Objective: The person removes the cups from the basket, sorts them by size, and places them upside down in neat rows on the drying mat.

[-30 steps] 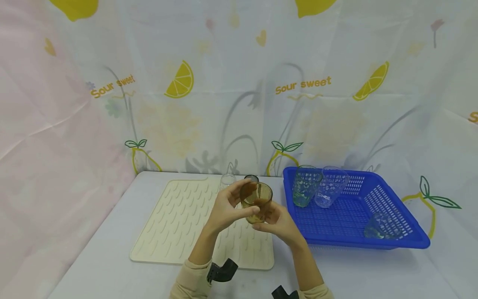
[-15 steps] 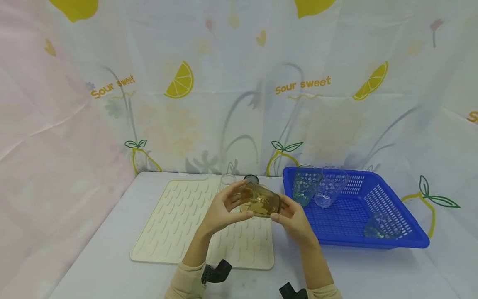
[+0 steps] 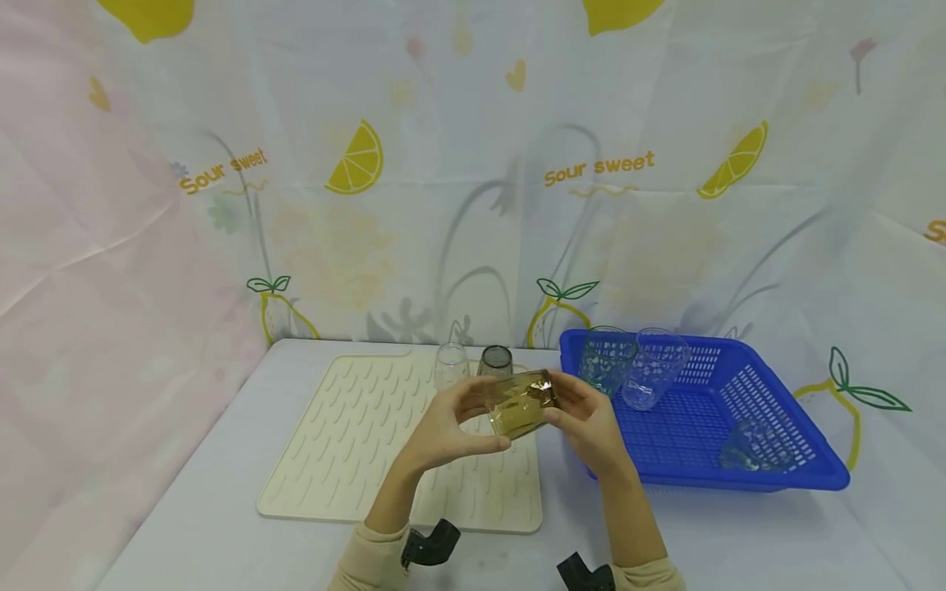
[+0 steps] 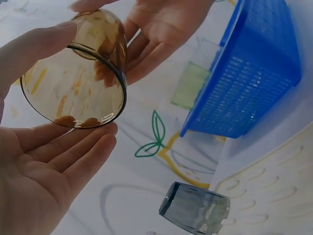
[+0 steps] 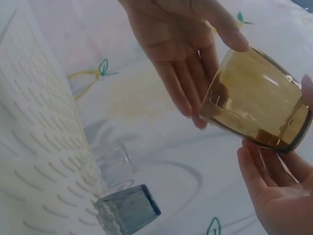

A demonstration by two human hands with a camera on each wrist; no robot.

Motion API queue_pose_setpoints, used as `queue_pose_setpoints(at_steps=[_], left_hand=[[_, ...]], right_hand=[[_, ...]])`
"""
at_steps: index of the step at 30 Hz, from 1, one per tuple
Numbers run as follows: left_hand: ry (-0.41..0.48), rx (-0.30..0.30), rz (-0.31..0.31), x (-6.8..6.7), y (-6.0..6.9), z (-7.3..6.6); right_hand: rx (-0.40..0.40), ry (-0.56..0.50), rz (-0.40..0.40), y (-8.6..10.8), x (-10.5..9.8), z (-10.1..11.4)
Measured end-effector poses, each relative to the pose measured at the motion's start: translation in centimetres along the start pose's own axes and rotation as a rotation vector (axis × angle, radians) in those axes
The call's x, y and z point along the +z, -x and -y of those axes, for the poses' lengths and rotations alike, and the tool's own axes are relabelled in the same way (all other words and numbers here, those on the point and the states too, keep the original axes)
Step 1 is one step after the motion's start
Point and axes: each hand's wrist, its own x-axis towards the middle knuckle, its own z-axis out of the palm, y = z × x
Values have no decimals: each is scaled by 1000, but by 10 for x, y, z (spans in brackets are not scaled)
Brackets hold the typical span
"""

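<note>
An amber glass (image 3: 520, 404) is held on its side between both hands, above the right part of a cream ridged mat (image 3: 355, 443). The left hand (image 3: 442, 427) holds its rim end, thumb on one side and fingers on the other, as the left wrist view shows with the glass (image 4: 73, 88) mouth toward that camera. At the base end, the right hand (image 3: 594, 423) pinches the glass between thumb and fingers. Behind the hands, a clear glass (image 3: 452, 365) and a grey glass (image 3: 496, 361) stand at the mat's back edge.
A blue basket (image 3: 709, 476) stands at the right, close to the right hand. In it are a green-tinted glass (image 3: 608, 361) and a clear glass (image 3: 654, 373), both leaning at the back left, and another glass (image 3: 757, 447) lying at the right. A patterned cloth hangs behind the table.
The amber glass has gone from nearly upright, mouth up, to lying sideways, its base turned toward the right. The right hand has moved right and up, and the grey glass is less covered.
</note>
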Motion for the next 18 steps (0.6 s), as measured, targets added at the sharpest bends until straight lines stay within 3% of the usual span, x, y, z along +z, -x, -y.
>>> queue_pose_setpoints(at_steps=[8, 18], left_hand=[[-79, -41, 7, 7, 0, 4], [-197, 27, 5, 18, -2, 9]], right_hand=[[41, 203, 29, -10, 6, 9], [71, 594, 182, -29, 18, 27]])
